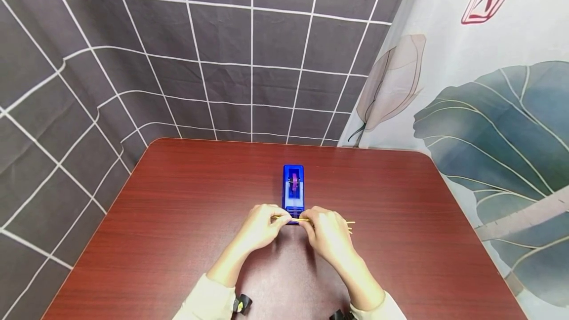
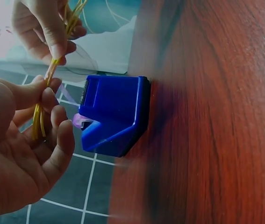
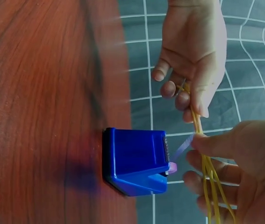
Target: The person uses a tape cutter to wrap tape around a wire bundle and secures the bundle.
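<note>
A bundle of thin yellow strands [image 3: 212, 189] is stretched between both hands. My left hand [image 1: 261, 228] pinches it between thumb and fingers, and short strand ends [image 2: 39, 122] poke out over the palm. Close beside that, my right hand [image 1: 330, 235] pinches the same bundle, with longer loose ends fanning out past it. Just beyond the fingertips stands a blue tape dispenser [image 2: 116, 100] with a serrated cutting edge. Inside it sits a purple roll of tape [image 1: 294, 182]. From the right wrist, a pale purple strip of tape [image 3: 183, 145] runs up to the strands at the fingertips.
The dispenser stands on a reddish-brown wooden table [image 1: 200, 181]. Behind the table hangs a dark grey cloth [image 1: 222, 83] with a white grid. A pale curtain [image 1: 444, 63] with leaf prints hangs at the right.
</note>
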A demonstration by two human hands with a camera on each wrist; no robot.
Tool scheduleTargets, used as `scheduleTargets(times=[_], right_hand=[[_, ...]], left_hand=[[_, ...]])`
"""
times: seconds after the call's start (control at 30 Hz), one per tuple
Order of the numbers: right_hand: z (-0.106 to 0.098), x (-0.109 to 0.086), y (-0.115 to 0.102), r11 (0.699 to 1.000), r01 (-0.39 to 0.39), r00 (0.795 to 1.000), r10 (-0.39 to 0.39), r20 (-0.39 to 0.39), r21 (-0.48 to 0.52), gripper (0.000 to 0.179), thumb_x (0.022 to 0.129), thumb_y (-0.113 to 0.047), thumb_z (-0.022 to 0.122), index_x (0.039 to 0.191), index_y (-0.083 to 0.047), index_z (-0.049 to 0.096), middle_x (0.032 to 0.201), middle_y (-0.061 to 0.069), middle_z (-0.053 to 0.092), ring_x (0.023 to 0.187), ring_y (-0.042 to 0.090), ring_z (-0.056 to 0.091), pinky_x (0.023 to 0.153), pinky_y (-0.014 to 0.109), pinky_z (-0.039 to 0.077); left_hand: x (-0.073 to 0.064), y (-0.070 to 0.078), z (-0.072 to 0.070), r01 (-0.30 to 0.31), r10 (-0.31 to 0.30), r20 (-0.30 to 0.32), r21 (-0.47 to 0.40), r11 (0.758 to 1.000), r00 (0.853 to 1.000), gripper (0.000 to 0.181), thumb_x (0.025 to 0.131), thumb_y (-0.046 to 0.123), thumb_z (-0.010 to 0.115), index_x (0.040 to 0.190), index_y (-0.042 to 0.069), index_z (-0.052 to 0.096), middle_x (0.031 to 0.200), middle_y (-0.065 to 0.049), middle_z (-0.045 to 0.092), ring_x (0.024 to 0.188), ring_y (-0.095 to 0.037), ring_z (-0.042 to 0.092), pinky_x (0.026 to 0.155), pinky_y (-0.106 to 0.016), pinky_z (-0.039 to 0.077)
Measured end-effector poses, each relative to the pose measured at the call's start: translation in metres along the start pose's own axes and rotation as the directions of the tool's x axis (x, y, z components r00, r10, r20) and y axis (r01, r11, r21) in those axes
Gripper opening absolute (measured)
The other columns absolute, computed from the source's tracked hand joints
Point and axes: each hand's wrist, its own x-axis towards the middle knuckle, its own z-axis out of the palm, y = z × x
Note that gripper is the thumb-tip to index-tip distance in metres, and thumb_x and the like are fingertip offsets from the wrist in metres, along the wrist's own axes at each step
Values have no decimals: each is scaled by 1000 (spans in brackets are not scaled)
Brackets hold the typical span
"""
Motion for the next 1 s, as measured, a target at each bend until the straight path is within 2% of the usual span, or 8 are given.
scheduleTargets(times=[0.17,0.37,0.47,0.67,0.8,1.0], right_hand=[[-2,3,0,999,-36,997,35,68,15,12,87,-18,78,79,-20,69,71,-10,63,58,12,56,53,37,46],[-3,6,0,998,-57,991,54,122,21,16,93,-17,70,78,-18,69,72,-4,67,63,20,65,53,43,49],[-4,8,0,998,-62,984,60,170,8,21,95,-17,68,74,-17,66,68,-3,64,62,22,64,52,45,48],[-6,10,0,994,-98,965,84,247,44,28,97,-19,66,69,-18,63,57,-8,49,55,14,50,51,40,42],[-6,11,0,987,-136,960,110,259,84,34,98,-19,64,65,-20,55,56,-9,42,55,13,45,51,38,39],[-3,10,-1,983,-151,963,121,242,106,38,98,-16,64,64,-21,49,59,-8,43,57,13,44,51,36,38]], left_hand=[[0,-2,1,-38,38,-10,-16,999,999,9,91,10,71,87,10,79,82,4,71,71,-6,60,65,-26,48],[-1,-3,2,-57,57,-29,-21,998,998,8,91,9,73,87,10,80,80,4,70,67,-4,56,62,-25,46],[-1,-4,3,-67,66,-38,-20,998,997,8,90,10,73,87,10,80,78,4,69,66,-3,55,61,-24,45],[-3,-4,3,-77,75,-59,-24,997,995,7,90,10,74,87,10,80,78,4,69,65,-2,54,59,-23,45],[-3,-4,4,-73,71,-70,-26,997,995,6,89,10,75,86,11,80,76,5,68,64,-1,52,58,-22,44],[-3,-5,4,-59,57,-81,-24,998,995,4,87,9,76,86,10,81,74,5,66,59,2,47,54,-21,40]])
